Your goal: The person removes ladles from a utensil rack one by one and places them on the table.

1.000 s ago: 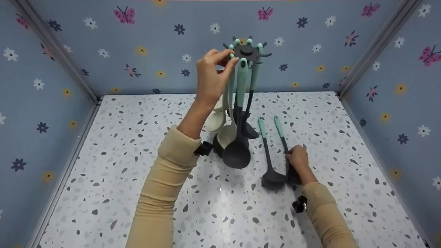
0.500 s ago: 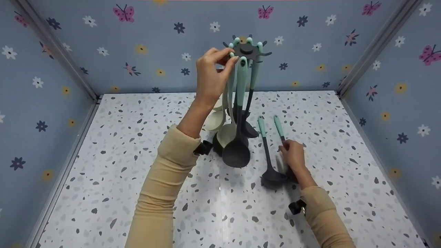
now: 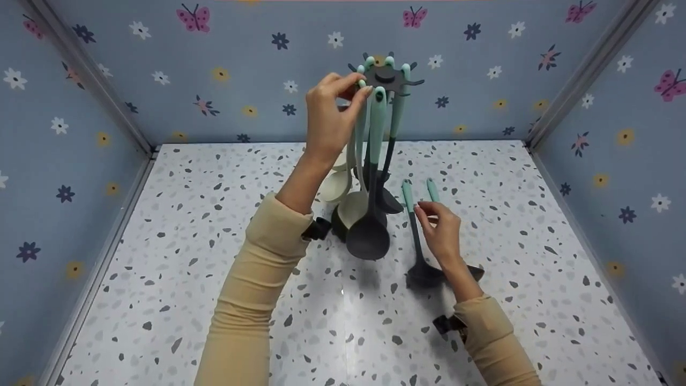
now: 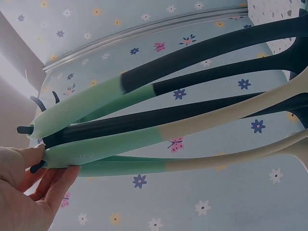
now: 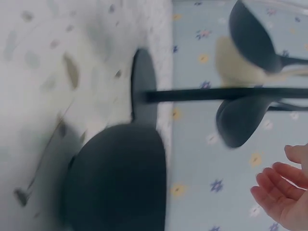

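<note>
At the hanging rack, my left hand (image 3: 331, 115) pinches the green handle end of a cream spoon (image 3: 353, 206) where it hangs on a hook. The left wrist view shows thumb and fingertips on either side of this handle (image 4: 96, 149). In front of it hangs a dark ladle (image 3: 368, 238) with a green handle. My right hand (image 3: 442, 230) is over the table, fingers loosely bent and holding nothing, its fingertips close beside the handle of a lying dark ladle (image 3: 426, 273). My right hand and forearm partly hide a second green-handled utensil (image 3: 432, 188).
The dark rack (image 3: 385, 75) has several hooks around its top, some bare on the right side. More cream and dark utensils hang behind, such as a cream spoon (image 3: 333, 186). Patterned walls (image 3: 241, 80) enclose the speckled table (image 3: 214, 214) on three sides.
My right hand has let go of the right-hand lying utensil and moved up and left toward the dark ladle's handle. The left hand has stayed at the rack.
</note>
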A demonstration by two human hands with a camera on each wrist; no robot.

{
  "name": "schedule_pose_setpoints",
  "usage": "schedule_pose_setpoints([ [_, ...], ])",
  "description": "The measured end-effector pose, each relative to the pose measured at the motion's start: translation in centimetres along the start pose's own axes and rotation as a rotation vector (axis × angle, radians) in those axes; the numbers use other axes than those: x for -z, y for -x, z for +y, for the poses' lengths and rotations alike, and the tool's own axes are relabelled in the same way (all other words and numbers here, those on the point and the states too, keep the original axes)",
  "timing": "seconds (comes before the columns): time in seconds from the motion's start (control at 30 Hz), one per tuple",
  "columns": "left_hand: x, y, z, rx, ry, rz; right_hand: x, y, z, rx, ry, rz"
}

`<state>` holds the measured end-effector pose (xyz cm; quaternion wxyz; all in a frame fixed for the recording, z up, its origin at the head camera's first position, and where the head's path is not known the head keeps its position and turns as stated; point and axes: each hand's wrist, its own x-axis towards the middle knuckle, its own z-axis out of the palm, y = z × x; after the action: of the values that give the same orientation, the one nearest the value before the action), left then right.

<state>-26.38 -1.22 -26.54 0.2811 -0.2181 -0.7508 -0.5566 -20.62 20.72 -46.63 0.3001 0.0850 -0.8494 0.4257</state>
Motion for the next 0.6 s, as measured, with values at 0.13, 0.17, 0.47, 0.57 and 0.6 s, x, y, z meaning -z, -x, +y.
schedule_pose_setpoints([
  [0.13, 0.0, 0.0, 0.0, -0.011, -0.015, -0.001, -0.4, 0.0, -1.6, 0.068, -0.067, 0.023],
  [0.17, 0.0, 0.0, 0.0, -0.014, -0.019, -0.001, -0.6, 0.0, -2.0, 0.078, -0.083, 0.028],
  [0.47, 0.0, 0.1, 0.0, -0.015, -0.012, 0.001, -1.5, -0.3, -6.6, 0.132, -0.195, 0.070],
  [0.57, 0.0, 0.1, -0.1, -0.013, -0.006, 0.001, -1.8, -0.4, -8.2, 0.150, -0.212, 0.074],
  [0.6, 0.0, 0.0, -0.1, -0.011, -0.003, 0.002, -2.0, -0.4, -8.2, 0.153, -0.218, 0.074],
])
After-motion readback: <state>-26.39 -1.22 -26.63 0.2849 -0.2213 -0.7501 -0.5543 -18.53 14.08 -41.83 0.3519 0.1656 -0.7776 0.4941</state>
